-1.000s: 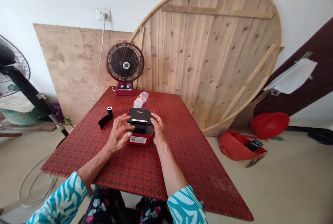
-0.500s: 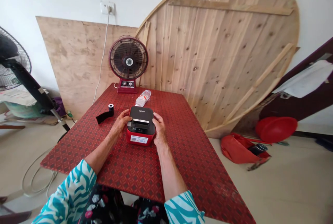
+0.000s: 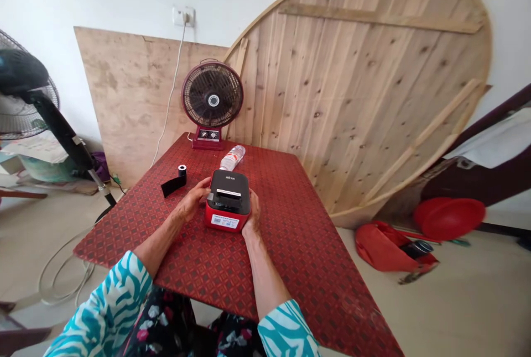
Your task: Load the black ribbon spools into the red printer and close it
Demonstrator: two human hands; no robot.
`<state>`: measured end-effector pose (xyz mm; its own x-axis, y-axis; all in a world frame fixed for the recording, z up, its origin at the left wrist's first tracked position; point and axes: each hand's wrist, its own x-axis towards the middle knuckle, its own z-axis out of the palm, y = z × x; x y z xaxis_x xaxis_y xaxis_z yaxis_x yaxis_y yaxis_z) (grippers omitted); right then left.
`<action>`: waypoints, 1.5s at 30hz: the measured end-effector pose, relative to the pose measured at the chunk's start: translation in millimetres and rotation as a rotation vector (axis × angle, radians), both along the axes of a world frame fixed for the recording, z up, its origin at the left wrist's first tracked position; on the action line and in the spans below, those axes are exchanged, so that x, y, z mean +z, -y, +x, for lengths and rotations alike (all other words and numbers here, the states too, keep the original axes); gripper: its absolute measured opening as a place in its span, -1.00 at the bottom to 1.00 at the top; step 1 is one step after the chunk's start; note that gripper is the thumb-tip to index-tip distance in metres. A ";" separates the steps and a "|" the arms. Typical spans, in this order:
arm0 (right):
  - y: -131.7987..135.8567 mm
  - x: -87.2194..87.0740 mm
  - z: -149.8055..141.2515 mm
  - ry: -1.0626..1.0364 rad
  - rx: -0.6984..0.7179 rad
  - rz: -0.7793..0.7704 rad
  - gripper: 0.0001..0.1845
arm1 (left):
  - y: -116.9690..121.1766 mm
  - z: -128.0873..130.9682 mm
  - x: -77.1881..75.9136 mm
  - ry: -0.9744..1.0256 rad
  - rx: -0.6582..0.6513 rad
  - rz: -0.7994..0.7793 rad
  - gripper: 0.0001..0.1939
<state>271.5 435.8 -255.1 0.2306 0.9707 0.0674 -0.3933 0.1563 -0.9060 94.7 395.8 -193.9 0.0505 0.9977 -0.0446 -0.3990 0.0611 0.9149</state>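
- My left hand (image 3: 193, 198) and right hand (image 3: 253, 213) hold the red-and-black label printer (image 3: 228, 202) between them, closed narrow on its sides.
- Risk, I judge: a slip could knock it into the plastic bottle (image 3: 232, 158) just beyond my hands.

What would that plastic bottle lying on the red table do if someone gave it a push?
The plastic bottle lies on its side, so its round body would probably roll rather than slide. Its clear, thin-looking wall suggests it is light for its size and would likely dent if squeezed.
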 end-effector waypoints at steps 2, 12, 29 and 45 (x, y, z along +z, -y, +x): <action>-0.3 -0.7 -1.7 -0.047 -0.025 -0.066 -0.42 | -0.5 -4.9 2.0 0.003 -0.036 -0.049 -0.18; -0.5 1.1 -3.4 -0.104 0.003 -0.083 -0.42 | -3.2 -12.1 8.0 -0.040 -0.096 -0.026 -0.19; -2.2 1.6 -5.6 -0.087 -0.040 -0.074 -0.42 | -6.4 -13.8 -1.2 -0.080 -0.104 0.014 -0.16; -4.3 4.4 -6.2 -0.111 -0.019 -0.030 -0.41 | -33.6 -3.0 43.8 -0.723 0.017 0.325 -0.60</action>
